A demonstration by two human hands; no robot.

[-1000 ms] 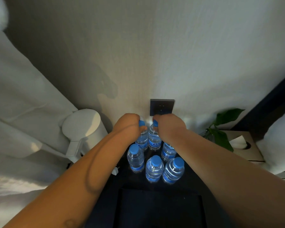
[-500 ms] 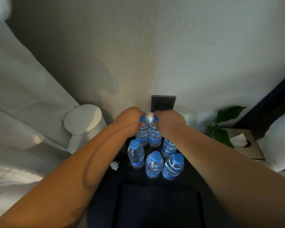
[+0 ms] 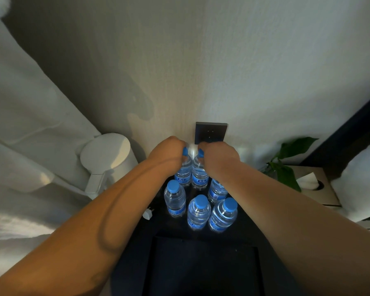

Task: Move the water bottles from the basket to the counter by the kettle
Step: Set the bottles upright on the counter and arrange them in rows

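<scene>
Head camera looks down at two bare arms reaching to the back of a dark counter (image 3: 252, 227). The left hand (image 3: 167, 152) is curled tight around the blue cap of a small clear plastic water bottle with a blue label (image 3: 183, 173). The right hand (image 3: 219, 157) is curled tight around the cap of a second clear bottle just like it (image 3: 199, 176). These two bottles stand upright, side by side and touching, close to the pale wall (image 3: 201, 60). It is hard to tell if their bottoms rest on the counter.

Four more clear bottles with blue caps stand upright nearer the camera. One is on the left (image 3: 175, 199), one is in the middle (image 3: 198, 212), one is on the right (image 3: 223, 214), and one is partly hidden under the right arm (image 3: 217, 191).

A white round kettle with a handle (image 3: 107, 159) stands to the left of the bottles, near them. A small white plug (image 3: 147, 214) lies on the counter by the left arm. A dark square wall socket (image 3: 210, 132) sits on the wall just behind the hands.

A dark square basket (image 3: 201, 263) is at the bottom, in front of the bottles. To the right are green leaves (image 3: 286, 167) and a tan tissue box (image 3: 316, 189).
</scene>
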